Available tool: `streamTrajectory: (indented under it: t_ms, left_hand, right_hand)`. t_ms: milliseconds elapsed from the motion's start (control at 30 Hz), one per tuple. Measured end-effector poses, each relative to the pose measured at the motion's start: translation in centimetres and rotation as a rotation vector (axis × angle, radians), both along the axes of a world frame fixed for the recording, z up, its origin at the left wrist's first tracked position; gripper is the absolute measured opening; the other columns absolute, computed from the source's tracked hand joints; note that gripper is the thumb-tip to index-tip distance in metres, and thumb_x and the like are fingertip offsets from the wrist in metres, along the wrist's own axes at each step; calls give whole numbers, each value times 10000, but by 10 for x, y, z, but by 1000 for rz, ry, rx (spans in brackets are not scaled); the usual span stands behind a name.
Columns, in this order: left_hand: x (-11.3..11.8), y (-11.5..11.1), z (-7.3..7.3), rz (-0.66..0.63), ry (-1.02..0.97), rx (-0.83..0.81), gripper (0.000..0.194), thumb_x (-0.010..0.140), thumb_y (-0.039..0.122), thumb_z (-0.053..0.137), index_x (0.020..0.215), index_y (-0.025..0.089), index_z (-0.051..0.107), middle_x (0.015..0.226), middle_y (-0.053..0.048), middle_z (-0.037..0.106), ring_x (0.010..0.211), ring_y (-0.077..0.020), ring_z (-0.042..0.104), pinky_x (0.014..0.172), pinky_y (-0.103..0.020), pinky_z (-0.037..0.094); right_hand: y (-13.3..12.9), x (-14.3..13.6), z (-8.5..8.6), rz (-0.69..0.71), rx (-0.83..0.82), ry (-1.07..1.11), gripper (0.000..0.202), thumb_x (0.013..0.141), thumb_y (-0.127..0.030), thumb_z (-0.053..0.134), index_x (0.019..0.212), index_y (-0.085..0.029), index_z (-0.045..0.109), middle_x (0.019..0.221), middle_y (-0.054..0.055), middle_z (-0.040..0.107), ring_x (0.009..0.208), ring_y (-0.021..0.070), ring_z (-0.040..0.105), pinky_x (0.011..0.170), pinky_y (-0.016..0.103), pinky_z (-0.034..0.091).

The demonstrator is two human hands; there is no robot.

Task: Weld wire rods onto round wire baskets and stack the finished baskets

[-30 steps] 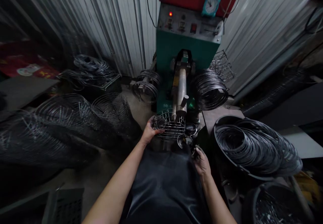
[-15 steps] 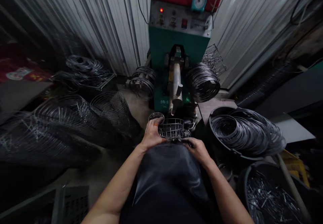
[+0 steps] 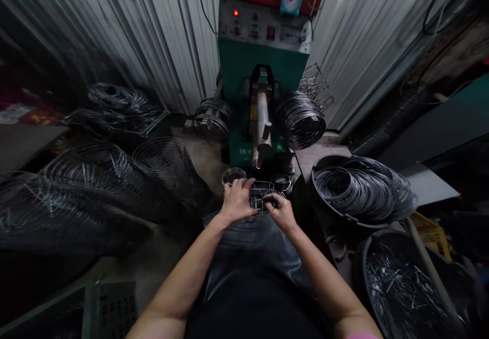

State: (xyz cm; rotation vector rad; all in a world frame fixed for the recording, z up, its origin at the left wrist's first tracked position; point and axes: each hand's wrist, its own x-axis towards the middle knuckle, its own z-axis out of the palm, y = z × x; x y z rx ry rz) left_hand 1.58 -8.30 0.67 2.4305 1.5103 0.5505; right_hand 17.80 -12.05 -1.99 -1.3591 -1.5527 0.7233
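Note:
A small round wire basket (image 3: 263, 188) sits between my hands, just above the dark apron over my lap (image 3: 252, 252). My left hand (image 3: 237, 199) grips its left side, with tape on the thumb and a finger. At the basket's near right side, my right hand (image 3: 280, 210) has its thumb and fingers pinched together; what is in them, if anything, is too small to make out. Straight ahead, the metal arm (image 3: 263, 120) of a green machine (image 3: 244, 59) points down toward the basket. A round dish (image 3: 234, 175) stands behind my left hand.
Wire rings hang on both sides of the machine, including a thick bundle (image 3: 300, 120). To the right stand a tub of rings (image 3: 317, 189) and a tub of short wire pieces (image 3: 369, 298). Tall wire mesh cylinders (image 3: 168, 171) fill the left, near a green crate (image 3: 114, 306).
My right hand has risen from the apron's edge to the basket's near right side. My left hand still holds the basket, which sits slightly more to the right relative to the machine.

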Motion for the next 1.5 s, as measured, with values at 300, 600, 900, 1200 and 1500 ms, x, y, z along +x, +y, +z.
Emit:
streamTrajectory:
  t_ms: [300,600,900,1200,1500]
  left_hand:
    - [5,-8,4,-24,-39,-36,838,538,340,723,1286,183,379,1210,-120,473,1114,-311,417,943,-462,294]
    - [-4,-2,8,-9,-52,-49,855,517,340,735,1280,187,383,1224,-122,472,1122,-305,420,960,-452,303]
    - [-10,5,5,-27,-77,-89,853,505,339,742,1273,218,391,1198,-95,481,1117,-300,427,956,-434,323]
    - [-12,25,-5,-56,-132,-109,854,500,318,735,1272,207,387,1205,-95,480,1121,-293,434,952,-430,338]
    - [-16,51,-11,-94,-205,-51,835,507,347,743,1257,227,398,1220,-92,479,1140,-296,429,956,-438,345]
  right_hand:
    - [-10,-4,-7,-97,22,-51,167,710,-189,494,768,-199,650,735,13,682,679,164,630,643,257,488]
    - [-5,9,4,189,-27,-94,225,788,-172,476,903,-187,670,901,52,693,870,181,637,791,313,498]
    - [0,12,7,326,113,-297,170,768,-120,595,913,-197,640,868,47,669,823,168,632,730,273,503]
    - [12,8,1,300,246,-315,115,822,-138,545,866,-191,637,798,49,639,734,149,620,650,243,501]
    - [40,8,1,318,229,-360,166,805,-104,542,891,-199,648,842,51,646,785,155,630,695,256,510]
